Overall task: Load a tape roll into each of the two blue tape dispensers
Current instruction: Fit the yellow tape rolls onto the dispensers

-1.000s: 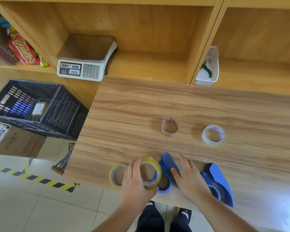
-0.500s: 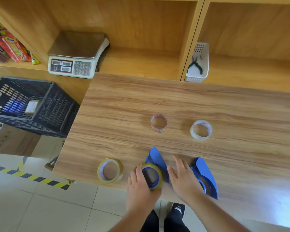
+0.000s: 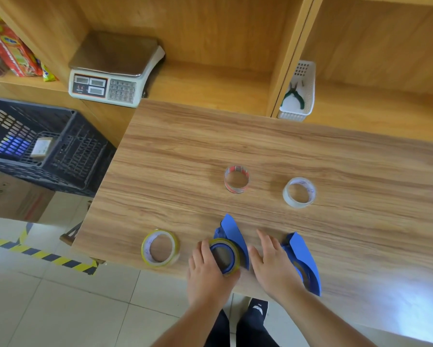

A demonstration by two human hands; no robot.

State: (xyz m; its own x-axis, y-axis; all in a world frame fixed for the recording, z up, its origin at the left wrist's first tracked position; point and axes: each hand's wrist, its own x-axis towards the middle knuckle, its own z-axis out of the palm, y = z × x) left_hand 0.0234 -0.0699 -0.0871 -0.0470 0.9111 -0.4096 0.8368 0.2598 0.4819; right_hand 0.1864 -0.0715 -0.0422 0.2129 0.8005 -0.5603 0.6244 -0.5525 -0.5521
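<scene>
At the table's near edge (image 3: 360, 319), the left hand (image 3: 207, 274) curls around a yellow tape roll (image 3: 225, 256) seated on the hub of the left blue dispenser (image 3: 231, 231). The right hand (image 3: 273, 266) lies flat with fingers spread, between that dispenser and the right blue dispenser (image 3: 303, 256). A second yellow roll (image 3: 160, 247) lies just left. Farther back sit a red-printed roll (image 3: 236, 179) and a clear roll (image 3: 299, 192).

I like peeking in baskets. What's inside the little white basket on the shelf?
Inside the white basket lies a pair of green-handled pliers, plus one small thing too tiny to name. The basket's front wall hides whatever sits low at that end.
</scene>
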